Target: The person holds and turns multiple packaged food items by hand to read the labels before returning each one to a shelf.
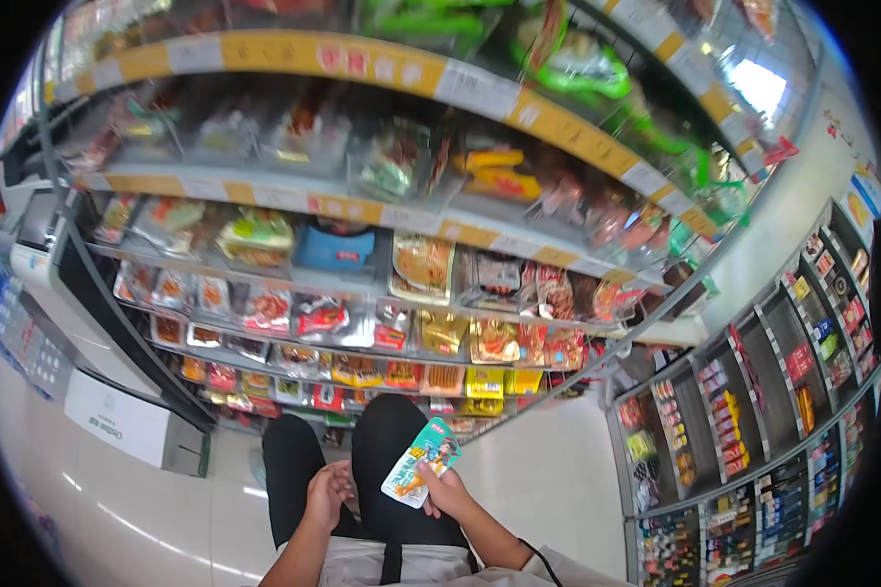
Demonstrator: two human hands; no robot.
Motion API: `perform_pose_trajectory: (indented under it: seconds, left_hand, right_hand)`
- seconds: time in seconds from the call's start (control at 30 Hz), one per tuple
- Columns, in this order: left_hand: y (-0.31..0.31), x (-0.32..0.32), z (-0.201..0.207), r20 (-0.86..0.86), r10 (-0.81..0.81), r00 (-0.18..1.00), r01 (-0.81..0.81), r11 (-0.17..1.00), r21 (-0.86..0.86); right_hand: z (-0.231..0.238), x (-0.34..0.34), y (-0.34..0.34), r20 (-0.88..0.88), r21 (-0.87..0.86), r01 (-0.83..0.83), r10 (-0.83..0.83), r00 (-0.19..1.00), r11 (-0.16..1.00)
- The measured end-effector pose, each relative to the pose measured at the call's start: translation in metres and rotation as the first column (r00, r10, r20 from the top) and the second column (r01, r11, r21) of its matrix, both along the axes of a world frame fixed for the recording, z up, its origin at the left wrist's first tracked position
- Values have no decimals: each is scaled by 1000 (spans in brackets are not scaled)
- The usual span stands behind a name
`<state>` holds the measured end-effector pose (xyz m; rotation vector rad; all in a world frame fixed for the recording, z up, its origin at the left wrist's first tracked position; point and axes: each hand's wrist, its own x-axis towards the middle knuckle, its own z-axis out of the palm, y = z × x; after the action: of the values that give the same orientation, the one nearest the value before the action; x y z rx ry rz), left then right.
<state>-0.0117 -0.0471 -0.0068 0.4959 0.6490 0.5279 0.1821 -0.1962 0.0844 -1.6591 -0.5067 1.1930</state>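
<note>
My right hand (442, 492) grips a flat snack packet (413, 472) by its lower right edge, thumb across its front. The packet is teal and white with a cartoon figure and orange food printed on it, and it is tilted over my right thigh. Beside my left thigh, my left hand (330, 492) has its fingers curled in, with nothing visible in them. Facing me, low shelves hold packaged foods, among them yellow packs (485, 383) and a large tray of food (423, 266) under clear wrap.
A tall shelf rack with price-label strips (475, 86) rises close in front and overhangs above. At the left stand a white-and-dark machine (44, 230) and wrapped bottles (44, 357). More snack shelves (734, 445) line the right. Pale floor tiles (558, 460) show between.
</note>
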Motion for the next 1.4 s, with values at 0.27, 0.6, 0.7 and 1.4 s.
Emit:
perform_pose_trajectory:
  seconds: [0.27,0.6,0.7,1.4]
  left_hand:
    - [6,-10,-27,105,-24,994,37,992,-122]
    - [-3,-32,-42,153,-79,985,85,996,-39]
    - [-5,-39,-35,201,-99,975,116,990,-77]
    - [13,-40,-33,81,-31,996,31,1000,3]
  right_hand:
    - [112,4,19,228,309,-53,-20,973,950]
    - [533,-31,74,628,649,-272,-298,719,710]
    - [621,-38,116,750,553,-421,-210,627,719]
    - [725,-47,311,810,284,71,-200,-552,956]
